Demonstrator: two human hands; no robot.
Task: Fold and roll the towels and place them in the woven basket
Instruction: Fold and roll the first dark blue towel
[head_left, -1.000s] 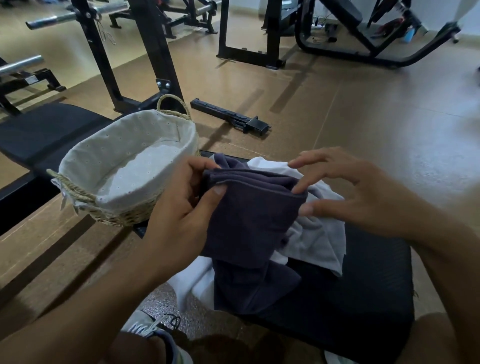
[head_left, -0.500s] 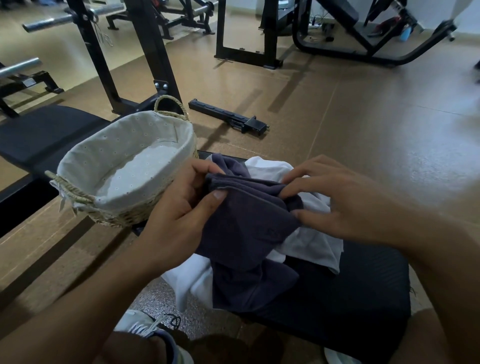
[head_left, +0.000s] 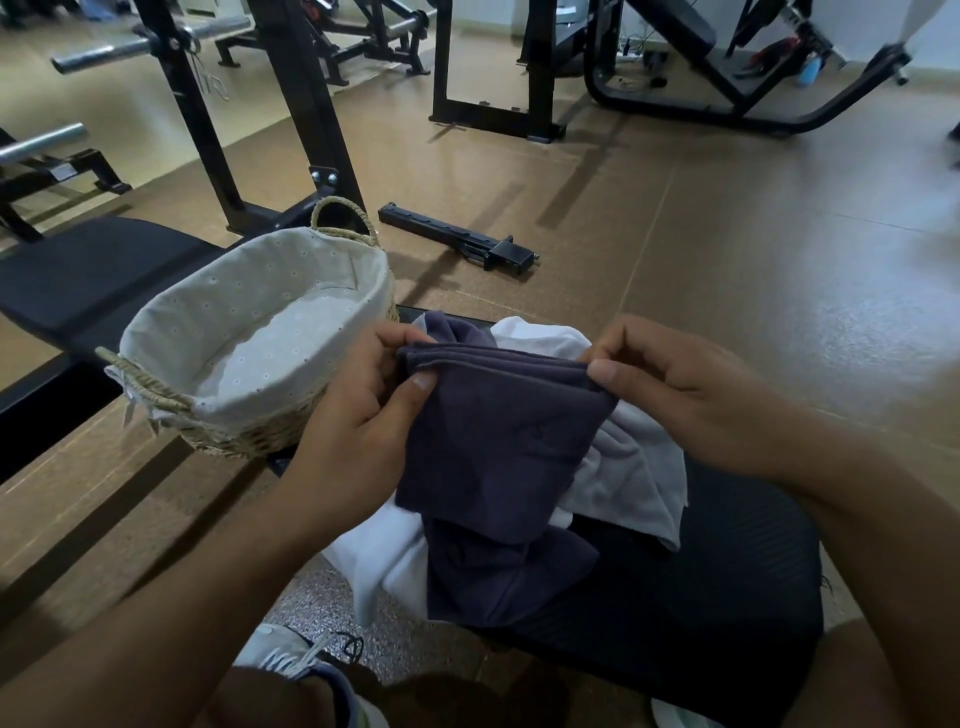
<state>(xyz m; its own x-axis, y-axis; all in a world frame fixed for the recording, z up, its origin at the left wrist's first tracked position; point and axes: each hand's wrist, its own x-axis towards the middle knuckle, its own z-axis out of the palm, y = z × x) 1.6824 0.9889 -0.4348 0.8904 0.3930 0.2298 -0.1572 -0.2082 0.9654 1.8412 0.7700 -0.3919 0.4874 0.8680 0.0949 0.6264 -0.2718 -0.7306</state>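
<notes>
Left hand (head_left: 358, 415): it pinches the left end of the folded top edge of the purple towel (head_left: 498, 441), thumb in front, fingers curled behind.
Right hand (head_left: 675, 389): it pinches the right end of the same edge, fingers curled.
Purple towel: held up between both hands, several layers visible at the top edge; the lower part hangs down.
White towel (head_left: 623, 467): crumpled under and behind the purple towel, on the black table (head_left: 727, 597).
Woven basket (head_left: 249, 338): just left of the left hand, with light cloth lining.
Shoe (head_left: 291, 654): below the left forearm, on the floor.
</notes>
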